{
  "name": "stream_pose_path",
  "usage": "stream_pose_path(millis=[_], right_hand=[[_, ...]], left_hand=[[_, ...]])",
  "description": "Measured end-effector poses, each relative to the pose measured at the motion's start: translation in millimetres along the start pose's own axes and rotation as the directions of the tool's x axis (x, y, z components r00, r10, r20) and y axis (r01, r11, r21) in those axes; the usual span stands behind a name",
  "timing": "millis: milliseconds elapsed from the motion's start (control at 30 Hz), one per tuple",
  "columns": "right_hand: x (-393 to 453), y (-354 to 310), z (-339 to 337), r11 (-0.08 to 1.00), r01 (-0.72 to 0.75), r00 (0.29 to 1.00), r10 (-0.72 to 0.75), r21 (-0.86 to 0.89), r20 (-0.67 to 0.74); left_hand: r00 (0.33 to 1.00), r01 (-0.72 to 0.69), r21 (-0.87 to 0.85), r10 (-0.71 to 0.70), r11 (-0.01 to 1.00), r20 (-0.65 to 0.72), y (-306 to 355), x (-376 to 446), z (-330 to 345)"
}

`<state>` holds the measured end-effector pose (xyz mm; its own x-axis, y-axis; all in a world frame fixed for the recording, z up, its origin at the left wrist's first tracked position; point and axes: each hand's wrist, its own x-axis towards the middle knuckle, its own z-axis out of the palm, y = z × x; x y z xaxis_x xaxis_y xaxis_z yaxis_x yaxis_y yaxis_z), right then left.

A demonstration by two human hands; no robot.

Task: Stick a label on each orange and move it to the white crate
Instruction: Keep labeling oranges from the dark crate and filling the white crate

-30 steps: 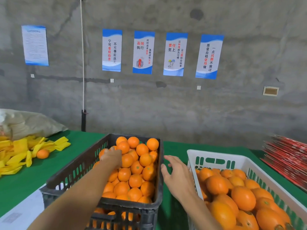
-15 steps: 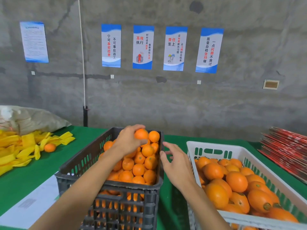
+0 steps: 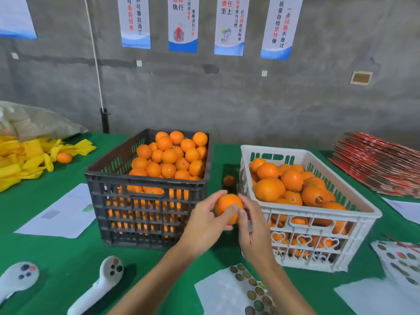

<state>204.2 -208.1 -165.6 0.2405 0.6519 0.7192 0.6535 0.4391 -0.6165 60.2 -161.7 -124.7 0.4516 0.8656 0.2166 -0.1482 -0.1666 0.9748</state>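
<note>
Oranges heaped in black crate and white crate, left hand and right hand gripping orange

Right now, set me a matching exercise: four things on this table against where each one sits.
Things:
1. held orange
2. black crate
3. white crate
4. label sheet

Places:
A. nearest the camera, below the hands
B. between both hands, in front of the crates
C. right of the gap
D. left of the gap

Pairs: 1-B, 2-D, 3-C, 4-A
</note>
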Motion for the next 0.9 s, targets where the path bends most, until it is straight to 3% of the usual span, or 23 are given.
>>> stream_pose_path(millis=[200, 400, 533, 800, 900], right_hand=[[-65.5, 42.7, 4.9, 0.973, -0.201, 0.932, 0.225, -0.111, 0.285], [-94.3, 73.4, -6.8, 0.901, -0.287, 0.81, 0.41, -0.326, 0.419], [-97.8, 83.0, -9.9, 0.864, -0.37, 0.722, 0.498, -0.34, 0.48], [-91.0, 89.9, -3.0, 0.826, -0.507, 0.699, 0.562, -0.247, 0.443], [-88.9, 91.7, -3.1, 0.855, -0.448, 0.721, 0.519, -0.262, 0.459]], left_hand=[[0.981, 0.186, 0.093, -0.179, 0.978, -0.08, -89.7, -32.4, -2.3], [0.944, 0.258, 0.013, -0.249, 0.966, -0.217, -146.5, -58.4, 8.1], [0.929, 0.24, -0.05, -0.244, 0.97, -0.279, -161.8, -63.0, 9.8], [0.935, 0.234, -0.054, -0.24, 0.971, -0.262, -170.3, -67.7, 6.2], [0.934, 0.241, -0.043, -0.244, 0.97, -0.261, -171.3, -69.0, 4.6]])
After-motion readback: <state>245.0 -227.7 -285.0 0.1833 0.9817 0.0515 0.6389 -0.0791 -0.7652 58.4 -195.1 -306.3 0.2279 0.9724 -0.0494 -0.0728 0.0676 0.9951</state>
